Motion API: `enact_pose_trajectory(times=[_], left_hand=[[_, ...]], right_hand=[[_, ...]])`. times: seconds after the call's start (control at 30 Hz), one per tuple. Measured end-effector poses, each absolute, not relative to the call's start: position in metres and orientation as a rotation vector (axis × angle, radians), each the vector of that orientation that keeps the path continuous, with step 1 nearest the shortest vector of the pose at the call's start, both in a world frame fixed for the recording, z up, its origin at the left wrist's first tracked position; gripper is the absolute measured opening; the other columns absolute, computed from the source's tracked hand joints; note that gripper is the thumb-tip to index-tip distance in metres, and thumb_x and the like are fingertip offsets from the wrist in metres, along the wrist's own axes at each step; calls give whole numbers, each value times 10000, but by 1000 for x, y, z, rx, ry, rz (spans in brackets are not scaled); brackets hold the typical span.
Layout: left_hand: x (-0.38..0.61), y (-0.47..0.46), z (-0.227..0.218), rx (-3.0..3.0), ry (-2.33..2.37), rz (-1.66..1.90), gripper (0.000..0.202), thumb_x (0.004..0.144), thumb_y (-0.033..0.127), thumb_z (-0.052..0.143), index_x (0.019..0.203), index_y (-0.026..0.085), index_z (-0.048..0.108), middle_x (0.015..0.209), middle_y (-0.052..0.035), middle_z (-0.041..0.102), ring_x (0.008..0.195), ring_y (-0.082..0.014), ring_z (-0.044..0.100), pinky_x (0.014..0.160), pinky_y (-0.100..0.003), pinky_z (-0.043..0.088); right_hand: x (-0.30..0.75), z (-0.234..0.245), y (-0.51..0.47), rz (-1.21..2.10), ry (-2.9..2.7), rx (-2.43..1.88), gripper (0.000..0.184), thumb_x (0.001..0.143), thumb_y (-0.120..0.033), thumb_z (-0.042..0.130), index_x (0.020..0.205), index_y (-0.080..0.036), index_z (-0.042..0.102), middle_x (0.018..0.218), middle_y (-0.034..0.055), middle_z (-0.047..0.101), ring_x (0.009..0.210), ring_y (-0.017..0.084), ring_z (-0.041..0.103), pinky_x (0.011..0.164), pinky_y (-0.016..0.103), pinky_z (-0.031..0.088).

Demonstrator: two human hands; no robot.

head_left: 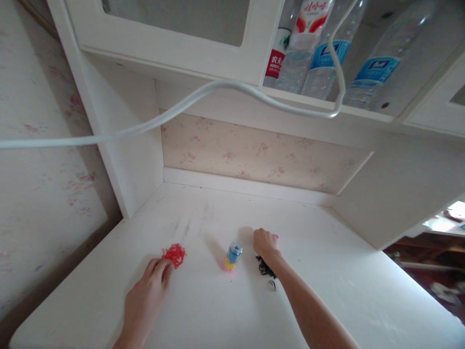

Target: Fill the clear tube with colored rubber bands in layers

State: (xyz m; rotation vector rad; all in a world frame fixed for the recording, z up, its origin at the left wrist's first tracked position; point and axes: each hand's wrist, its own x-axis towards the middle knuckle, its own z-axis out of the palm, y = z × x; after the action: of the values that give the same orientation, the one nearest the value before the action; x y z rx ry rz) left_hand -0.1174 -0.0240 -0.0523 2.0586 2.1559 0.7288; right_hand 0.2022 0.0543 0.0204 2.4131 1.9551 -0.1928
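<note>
At the near left of the white tabletop, my left hand has its fingers drawn together at the edge of a small heap of red loops that look like rubber bands. My right hand is closed, knuckles up, with a bit of a small pink object showing past it; its kind is hidden. Below that wrist lies a pile of black bands, partly covered by the forearm, with a stray black loop nearby. Between my hands stands a small clear jar with blue, yellow and pink contents.
A white cable hangs across the view above the white tabletop. Overhead, several plastic bottles stand in an open cabinet compartment. White side panels and a floral back wall enclose the surface.
</note>
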Motion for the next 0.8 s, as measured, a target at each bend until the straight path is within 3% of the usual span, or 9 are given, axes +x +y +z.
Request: enact_pose_trajectory(times=[0.1,0.2,0.27,0.37,0.47,0.57,0.8], left_hand=[[-122,-22,-55,1977,2066,830,256,932,378,367,1018,253,573,1094,-14,652,799,-160,662,691,-260,477],[-128,-19,-60,1912,1983,933,267,919,404,378,1011,252,578,1061,-18,675,799,-170,657,736,-280,487],[-131,-17,-62,1870,1975,963,282,906,427,391,1006,249,586,1011,-23,693,748,-174,648,714,-285,489],[-132,-16,-61,1780,2006,951,303,894,458,403,1002,245,591,910,-23,713,671,-178,638,638,-276,480],[-131,-16,-57,1693,2008,980,307,892,473,406,977,241,589,840,-20,717,670,-184,652,602,-261,475],[-130,-17,-55,1670,1992,1008,314,887,487,413,964,242,592,837,-14,716,669,-182,653,604,-261,480],[-127,-18,-50,1671,1979,986,378,871,545,421,1012,237,591,902,-10,706,648,-172,626,619,-278,486]], right_hand=[[199,30,52,-211,2107,2508,190,886,-223,530,940,-135,690,992,155,673,923,233,650,751,330,473],[194,43,45,-236,2322,2571,312,944,-297,390,965,-190,682,963,69,686,863,162,644,715,253,452],[190,50,35,-333,2470,2626,396,965,-401,326,975,-197,666,879,28,678,729,125,615,612,211,431],[183,53,17,-793,2729,2766,419,909,-514,421,885,-173,664,718,8,620,548,107,492,469,210,334],[175,48,4,-1207,2842,2766,363,845,-513,543,813,-174,667,623,-19,543,512,95,399,462,213,288],[170,41,-1,-1234,2855,2747,347,838,-504,559,811,-179,677,605,-24,516,518,97,379,461,216,283],[168,32,-2,-1246,2874,2653,318,852,-462,547,841,-177,687,719,19,627,580,114,476,517,227,366]])
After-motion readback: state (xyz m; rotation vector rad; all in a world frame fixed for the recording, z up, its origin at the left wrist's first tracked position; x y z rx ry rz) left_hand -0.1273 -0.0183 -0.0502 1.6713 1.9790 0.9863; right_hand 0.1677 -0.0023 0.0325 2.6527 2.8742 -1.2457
